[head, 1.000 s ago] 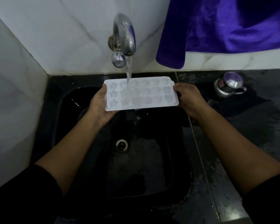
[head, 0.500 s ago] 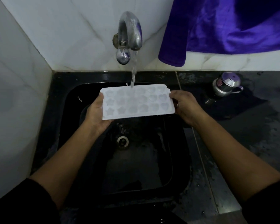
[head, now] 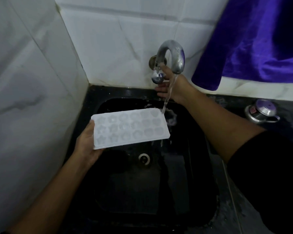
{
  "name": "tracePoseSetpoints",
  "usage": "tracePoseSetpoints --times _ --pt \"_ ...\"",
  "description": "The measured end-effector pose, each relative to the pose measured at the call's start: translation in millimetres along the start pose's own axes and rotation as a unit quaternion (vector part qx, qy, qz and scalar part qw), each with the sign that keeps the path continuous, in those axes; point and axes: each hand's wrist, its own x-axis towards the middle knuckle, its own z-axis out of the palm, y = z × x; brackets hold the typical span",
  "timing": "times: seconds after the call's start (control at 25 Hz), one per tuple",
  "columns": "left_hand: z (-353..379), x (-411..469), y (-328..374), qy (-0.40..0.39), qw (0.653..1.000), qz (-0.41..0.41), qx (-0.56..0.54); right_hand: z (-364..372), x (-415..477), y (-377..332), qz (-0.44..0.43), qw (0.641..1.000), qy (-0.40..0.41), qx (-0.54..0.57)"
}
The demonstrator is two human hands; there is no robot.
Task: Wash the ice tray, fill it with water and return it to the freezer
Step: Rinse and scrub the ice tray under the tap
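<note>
A white ice tray [head: 130, 128] with star and heart moulds hangs level over the black sink [head: 91, 105]. My left hand [head: 85, 141] grips its left end alone. My right hand [head: 173, 85] is up at the wall, fingers around the round handle [head: 157, 78] of the curved metal tap [head: 172, 54]. Water runs from the spout in a thin stream [head: 167, 97] and lands at the tray's far right corner, splashing off into the sink.
The drain [head: 144, 158] sits in the middle of the sink bottom. A purple cloth [head: 254, 39] hangs on the wall at the upper right. A small steel vessel with a lid [head: 263, 112] stands on the wet black counter to the right. White tiled walls close in behind and to the left.
My right hand has let go of the tray's right end and gone up to the tap handle. The tray, now held by the left hand only, has shifted left of the stream.
</note>
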Motion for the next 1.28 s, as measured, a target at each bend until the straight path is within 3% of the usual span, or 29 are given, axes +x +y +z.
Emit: tracePoseSetpoints --times 0.2,0.44,0.6,0.84,1.16,1.28 --pt "0.2 -2.9 -2.3 -0.002 1.000 -0.019 -0.012 0.9 8.6 2.2 0.054 0.997 -0.028 0.054" --pt "9.3 -7.0 -5.6 -0.013 1.000 -0.023 -0.007 -8.9 -2.6 12.7 0.034 0.999 0.002 0.040" --pt "8.6 -10.4 -7.0 -0.017 1.000 -0.019 0.001 -34.7 -47.2 47.4 0.034 0.998 0.033 -0.039" --pt "8.9 -24.8 -16.2 -0.022 0.999 -0.028 0.003 -55.2 -119.7 111.6 0.053 0.996 -0.012 -0.074" --pt "13.1 -57.2 -24.2 -0.083 0.995 -0.062 0.002 -58.4 -149.3 130.7 -0.002 0.997 0.041 -0.065" --pt "12.9 -63.8 -28.2 -0.079 0.995 -0.055 -0.009 -61.7 -155.0 130.2 -0.052 0.987 0.054 -0.144"
